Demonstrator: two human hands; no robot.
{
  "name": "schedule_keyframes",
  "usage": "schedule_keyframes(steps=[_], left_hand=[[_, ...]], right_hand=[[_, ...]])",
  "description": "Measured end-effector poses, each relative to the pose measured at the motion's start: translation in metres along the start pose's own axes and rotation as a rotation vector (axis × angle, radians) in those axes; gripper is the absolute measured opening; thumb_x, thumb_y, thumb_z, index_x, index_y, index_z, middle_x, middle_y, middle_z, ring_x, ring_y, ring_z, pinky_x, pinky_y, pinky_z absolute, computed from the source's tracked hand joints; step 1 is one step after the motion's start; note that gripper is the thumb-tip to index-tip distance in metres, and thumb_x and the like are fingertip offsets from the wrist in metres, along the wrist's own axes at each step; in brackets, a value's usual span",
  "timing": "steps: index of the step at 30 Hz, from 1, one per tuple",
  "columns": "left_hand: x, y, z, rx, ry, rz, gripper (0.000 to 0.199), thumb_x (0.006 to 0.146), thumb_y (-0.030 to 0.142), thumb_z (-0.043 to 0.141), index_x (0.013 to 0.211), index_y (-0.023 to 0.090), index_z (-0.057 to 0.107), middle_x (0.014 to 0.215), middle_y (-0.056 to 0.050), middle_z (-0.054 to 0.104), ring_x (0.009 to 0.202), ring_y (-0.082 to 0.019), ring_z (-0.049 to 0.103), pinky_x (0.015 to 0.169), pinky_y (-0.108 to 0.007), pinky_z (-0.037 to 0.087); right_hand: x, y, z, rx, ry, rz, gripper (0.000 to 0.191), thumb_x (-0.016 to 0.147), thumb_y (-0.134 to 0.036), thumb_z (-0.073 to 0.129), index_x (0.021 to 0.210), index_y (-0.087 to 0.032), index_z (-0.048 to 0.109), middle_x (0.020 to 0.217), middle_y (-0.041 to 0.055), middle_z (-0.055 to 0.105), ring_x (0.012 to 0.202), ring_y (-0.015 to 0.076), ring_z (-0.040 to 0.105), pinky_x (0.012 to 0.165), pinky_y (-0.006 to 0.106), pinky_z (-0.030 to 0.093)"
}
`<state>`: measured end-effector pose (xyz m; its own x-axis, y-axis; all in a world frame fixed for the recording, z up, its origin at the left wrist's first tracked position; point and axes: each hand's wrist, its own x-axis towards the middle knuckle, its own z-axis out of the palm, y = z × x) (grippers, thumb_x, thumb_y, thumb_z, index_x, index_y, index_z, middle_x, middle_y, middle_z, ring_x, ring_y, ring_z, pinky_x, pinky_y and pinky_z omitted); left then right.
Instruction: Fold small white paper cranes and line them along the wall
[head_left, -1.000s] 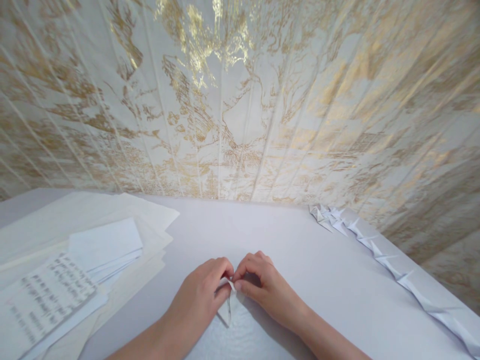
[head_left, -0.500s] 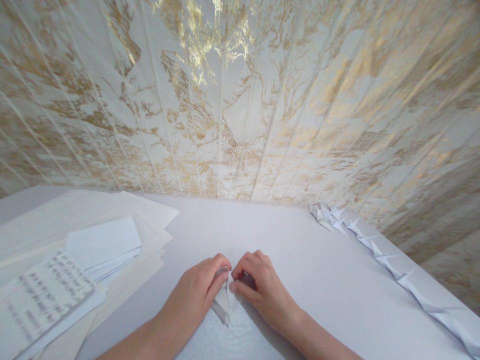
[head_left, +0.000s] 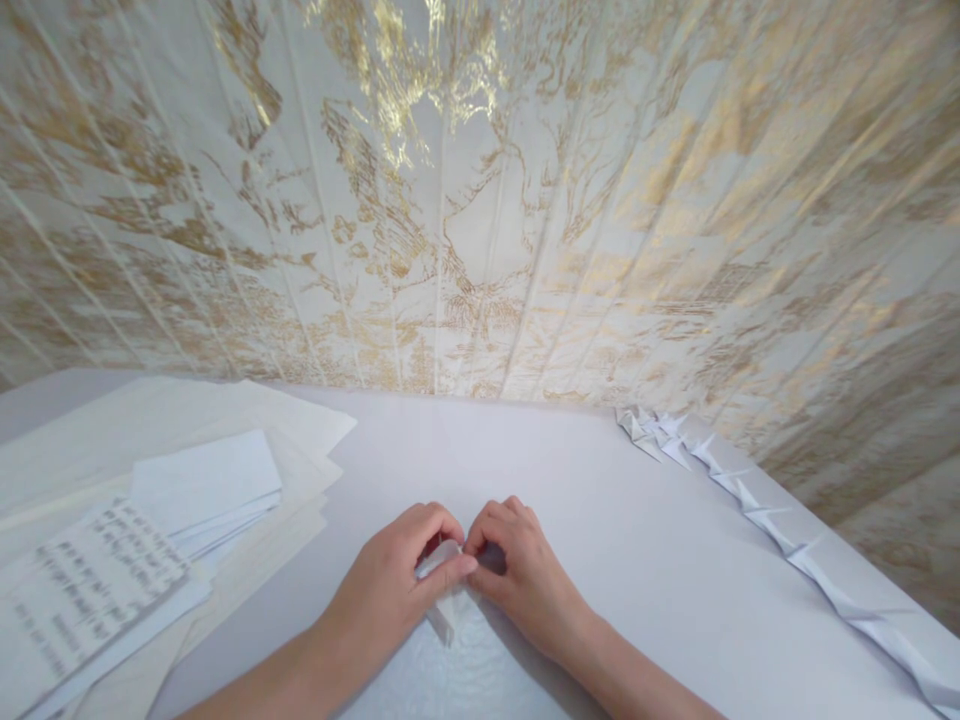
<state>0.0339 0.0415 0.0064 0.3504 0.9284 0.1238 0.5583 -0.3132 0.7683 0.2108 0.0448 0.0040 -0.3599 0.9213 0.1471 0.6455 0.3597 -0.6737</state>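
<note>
Between my two hands is a small folded piece of white paper (head_left: 444, 618), its narrow lower point sticking out below my left thumb. My left hand (head_left: 409, 572) is closed on it, thumb stretched across its front. My right hand (head_left: 516, 560) pinches the paper's upper right part, fingertips meeting those of the left. Fingers cover most of the upper folds. Under the paper lies a pale, wrinkled translucent sheet (head_left: 450, 690) on the white table (head_left: 480, 450).
Left on the table lie large cream sheets (head_left: 300, 430), a stack of white paper (head_left: 206, 480) and a sheet with writing (head_left: 82, 590). Several folded paper cranes (head_left: 765, 510) line the right edge. Behind hangs a white and gold patterned curtain (head_left: 450, 200).
My left thumb has moved right across the paper to meet my right fingertips. The paper's lower point has shifted slightly left and up, and less of it shows.
</note>
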Motion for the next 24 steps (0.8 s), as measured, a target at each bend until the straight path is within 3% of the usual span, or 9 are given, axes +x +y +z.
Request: schedule_keyframes(steps=[5,14,17,19,21,24], left_hand=[[0.003,-0.002,0.003,0.007,0.019,0.045,0.027,0.094,0.034,0.048,0.071,0.022,0.054,0.072,0.003,0.053,0.069,-0.017,0.052,0.065,-0.026,0.037],[0.001,0.002,-0.001,-0.025,-0.004,0.095,0.029,0.098,0.032,0.042,0.073,0.022,0.053,0.074,0.003,0.053,0.074,-0.016,0.054,0.068,-0.026,0.039],[-0.001,0.003,-0.001,-0.101,0.007,0.099,0.024,0.098,0.034,0.043,0.081,0.023,0.057,0.083,0.001,0.058,0.082,-0.018,0.056,0.077,-0.028,0.042],[-0.003,0.003,0.001,-0.189,0.074,0.013,0.017,0.095,0.038,0.049,0.101,0.025,0.058,0.105,-0.002,0.062,0.098,-0.021,0.058,0.088,-0.033,0.043],[-0.005,0.001,0.006,-0.348,0.135,-0.123,0.035,0.091,0.044,0.056,0.12,0.026,0.05,0.129,-0.006,0.056,0.117,-0.024,0.054,0.098,-0.037,0.042],[-0.007,0.002,0.014,-0.684,0.138,-0.284,0.054,0.083,0.049,0.064,0.125,0.023,0.041,0.131,-0.011,0.057,0.121,-0.027,0.056,0.097,-0.039,0.047]], right_hand=[[0.0,-0.003,-0.001,-0.01,-0.008,0.01,0.023,0.078,-0.011,0.076,0.068,-0.018,0.057,0.077,-0.0014,0.06,0.082,0.0182,0.049,0.077,0.032,0.034],[0.0,-0.004,-0.001,-0.007,-0.023,0.002,0.027,0.075,-0.007,0.077,0.067,-0.019,0.054,0.077,-0.0028,0.059,0.084,0.0179,0.049,0.079,0.032,0.033],[-0.001,-0.004,-0.001,0.033,0.008,-0.009,0.029,0.075,-0.004,0.074,0.066,-0.019,0.051,0.075,-0.0033,0.057,0.081,0.0171,0.049,0.077,0.03,0.034],[-0.001,-0.003,-0.001,0.088,0.08,-0.026,0.027,0.078,-0.004,0.069,0.067,-0.02,0.05,0.073,-0.0033,0.056,0.078,0.0165,0.049,0.075,0.029,0.035],[-0.002,-0.001,-0.002,0.137,0.168,-0.054,0.026,0.082,-0.005,0.064,0.069,-0.02,0.048,0.073,-0.0029,0.055,0.077,0.0164,0.049,0.074,0.029,0.036],[-0.002,0.001,-0.004,0.172,0.24,-0.101,0.023,0.085,-0.009,0.06,0.071,-0.021,0.047,0.075,-0.0024,0.055,0.077,0.0163,0.05,0.078,0.03,0.036]])
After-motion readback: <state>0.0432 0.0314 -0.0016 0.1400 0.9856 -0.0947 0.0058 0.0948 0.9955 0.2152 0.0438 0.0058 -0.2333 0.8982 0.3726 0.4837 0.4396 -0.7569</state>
